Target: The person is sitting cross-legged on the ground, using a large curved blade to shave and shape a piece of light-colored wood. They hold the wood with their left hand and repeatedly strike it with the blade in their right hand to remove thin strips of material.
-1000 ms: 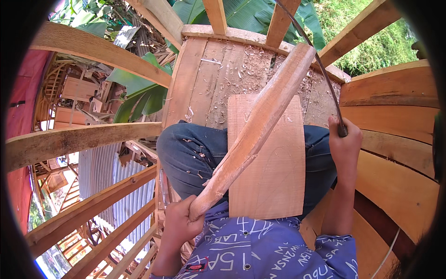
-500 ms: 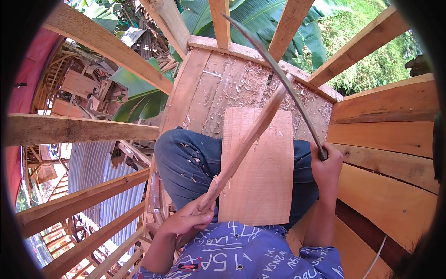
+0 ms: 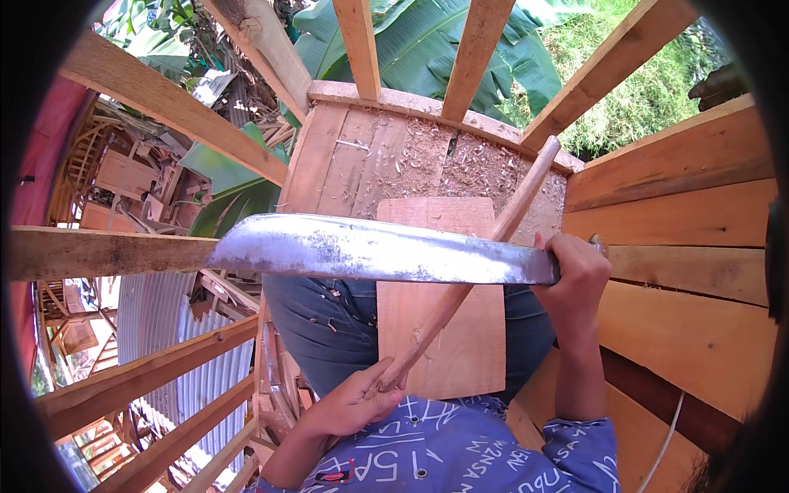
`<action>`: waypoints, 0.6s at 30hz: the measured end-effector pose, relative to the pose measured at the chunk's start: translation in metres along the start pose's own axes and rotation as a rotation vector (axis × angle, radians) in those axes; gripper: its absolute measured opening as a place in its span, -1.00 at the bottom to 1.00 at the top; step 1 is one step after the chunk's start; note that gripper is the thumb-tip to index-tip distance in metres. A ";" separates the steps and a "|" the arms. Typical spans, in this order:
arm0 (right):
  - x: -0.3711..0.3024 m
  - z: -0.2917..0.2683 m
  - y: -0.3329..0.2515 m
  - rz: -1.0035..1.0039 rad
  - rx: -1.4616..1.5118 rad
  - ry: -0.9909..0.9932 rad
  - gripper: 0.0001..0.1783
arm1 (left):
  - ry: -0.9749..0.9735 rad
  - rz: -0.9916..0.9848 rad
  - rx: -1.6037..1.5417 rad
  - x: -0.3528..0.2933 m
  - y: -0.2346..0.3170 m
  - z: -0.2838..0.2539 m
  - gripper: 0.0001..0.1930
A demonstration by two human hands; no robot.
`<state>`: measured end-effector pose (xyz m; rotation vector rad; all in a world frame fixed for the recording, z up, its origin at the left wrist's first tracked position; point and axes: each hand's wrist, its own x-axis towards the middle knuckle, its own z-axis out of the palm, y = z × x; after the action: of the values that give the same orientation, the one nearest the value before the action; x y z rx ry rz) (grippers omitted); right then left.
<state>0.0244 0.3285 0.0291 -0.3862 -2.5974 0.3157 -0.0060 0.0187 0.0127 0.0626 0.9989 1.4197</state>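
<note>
My left hand (image 3: 362, 398) is closed round the lower end of a long wooden stick (image 3: 448, 306), which slants up and away to the right. The stick's near part looks roughly whittled. My right hand (image 3: 573, 269) grips the handle of a machete (image 3: 386, 251). Its broad, shiny blade lies across the view, flat side showing, with the tip to the left. The blade covers the middle of the stick; I cannot tell whether they touch. Beneath both, a flat wooden board (image 3: 444, 345) rests on my lap.
Wood shavings (image 3: 485, 168) litter the plank floor (image 3: 329, 156) ahead. Wooden rails (image 3: 164, 345) stand on the left, with corrugated metal sheets (image 3: 148, 320) beyond. A plank wall (image 3: 682, 255) closes the right side. Posts (image 3: 481, 57) and large green leaves (image 3: 419, 49) are at the far edge.
The machete has swung from edge-on, pointing up and forward, to lying across with its flat side showing and its tip left. The stick's far end has shifted right.
</note>
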 end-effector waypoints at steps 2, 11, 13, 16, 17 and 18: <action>0.001 0.001 0.005 -0.004 -0.033 0.019 -0.68 | 0.031 -0.009 0.036 -0.003 0.004 0.004 -0.81; 0.002 0.009 0.013 0.009 -0.092 0.070 -0.69 | 0.120 -0.038 0.127 -0.028 -0.005 -0.006 -0.80; 0.012 0.010 0.042 0.155 -0.219 0.099 -0.71 | 0.170 -0.009 0.031 -0.047 -0.009 -0.011 -0.81; 0.014 0.003 0.057 0.435 -0.236 0.040 -0.69 | 0.186 0.020 -0.104 -0.061 -0.013 -0.023 -0.81; 0.016 0.000 0.057 0.540 -0.208 0.011 -0.68 | 0.182 0.034 -0.138 -0.059 -0.011 -0.025 -0.81; 0.013 -0.001 0.048 0.545 -0.123 0.008 -0.65 | 0.154 0.060 -0.163 -0.055 -0.009 -0.028 -0.82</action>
<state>0.0239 0.3781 0.0212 -1.1387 -2.4680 0.3326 -0.0063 -0.0429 0.0193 -0.1398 1.0098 1.5743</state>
